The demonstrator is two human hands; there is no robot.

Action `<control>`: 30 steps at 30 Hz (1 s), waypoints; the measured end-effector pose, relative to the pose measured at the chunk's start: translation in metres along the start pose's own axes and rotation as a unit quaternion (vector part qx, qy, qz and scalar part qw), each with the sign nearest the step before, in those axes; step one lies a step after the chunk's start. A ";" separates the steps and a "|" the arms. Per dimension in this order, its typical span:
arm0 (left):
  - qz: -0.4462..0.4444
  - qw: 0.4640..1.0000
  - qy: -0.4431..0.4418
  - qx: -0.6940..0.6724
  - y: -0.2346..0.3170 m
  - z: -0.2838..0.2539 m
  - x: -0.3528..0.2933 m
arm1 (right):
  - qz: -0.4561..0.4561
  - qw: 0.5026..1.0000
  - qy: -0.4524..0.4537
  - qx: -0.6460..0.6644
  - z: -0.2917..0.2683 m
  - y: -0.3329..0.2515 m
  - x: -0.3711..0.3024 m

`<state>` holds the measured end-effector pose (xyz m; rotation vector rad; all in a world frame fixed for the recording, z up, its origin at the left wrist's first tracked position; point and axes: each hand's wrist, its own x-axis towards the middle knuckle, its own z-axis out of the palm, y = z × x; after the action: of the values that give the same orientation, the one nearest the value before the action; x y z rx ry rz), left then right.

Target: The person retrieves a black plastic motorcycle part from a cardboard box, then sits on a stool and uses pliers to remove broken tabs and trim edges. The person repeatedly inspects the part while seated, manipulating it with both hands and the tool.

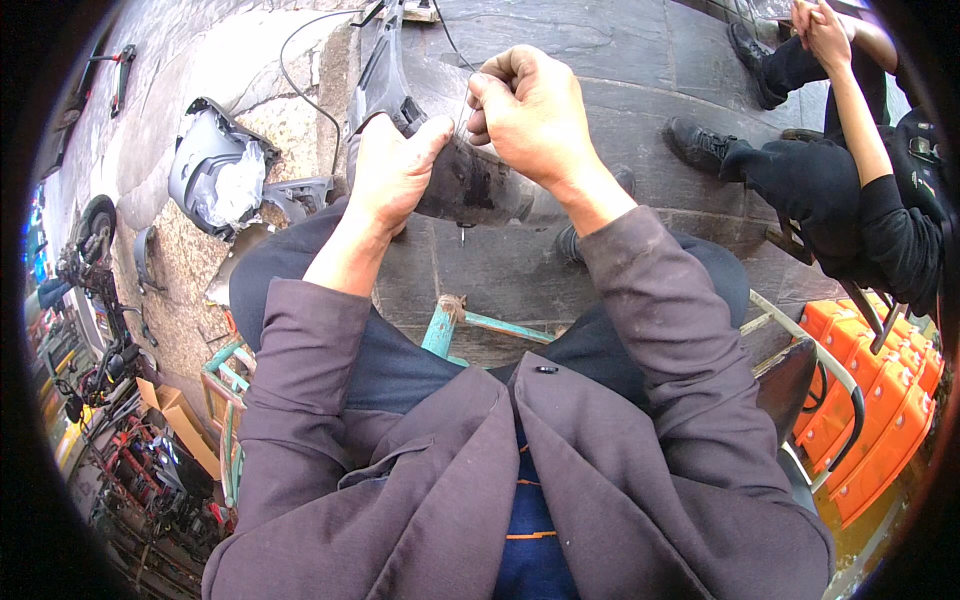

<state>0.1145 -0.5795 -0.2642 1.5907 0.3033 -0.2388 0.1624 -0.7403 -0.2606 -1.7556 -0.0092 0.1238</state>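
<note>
- You are sitting down, and your purple jacket (620,470) is filling the near part of the view.
- A blue-green metal frame (440,325) is showing between your knees, just below your hands.
- Your left hand (392,170) is wrapping its fingers around the dark boot (470,185) and holding it steady over your lap.
- Your right hand (530,110) is sitting just above the boot, with its fingers pinched shut on a thin thread (463,118).
- The thread is running down from your right hand to the boot, right beside your left thumb.
- A grey plastic shell (215,165) is lying on the stone ground to your left, well apart from the boot.
- A thin black cable (300,75) is curling across the stone behind it.
- Another person in black clothes (850,190) is sitting on your right, with black shoes (700,145) resting on the dark paving.
- Orange crates (870,400) are stacked near that person, on your far right.
</note>
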 end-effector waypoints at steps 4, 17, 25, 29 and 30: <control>0.018 1.000 0.005 0.000 -0.002 -0.001 0.002 | -0.008 1.000 -0.022 -0.013 -0.002 -0.007 -0.003; 0.014 0.999 0.031 0.037 -0.008 -0.003 0.004 | 0.046 0.998 -0.009 0.047 -0.003 -0.006 -0.007; 0.018 1.000 0.005 0.007 -0.005 -0.002 0.003 | 0.010 1.000 0.007 0.021 0.001 0.004 0.001; 0.016 1.000 0.022 0.004 0.001 0.002 0.001 | -0.009 1.000 0.016 0.012 0.001 -0.001 -0.005; 0.003 0.999 0.036 0.014 0.002 0.002 0.000 | -0.018 1.000 0.003 -0.007 0.001 -0.002 -0.008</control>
<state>0.1157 -0.5814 -0.2620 1.6299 0.3523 -0.1811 0.1543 -0.7394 -0.2578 -1.7694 -0.0373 0.0915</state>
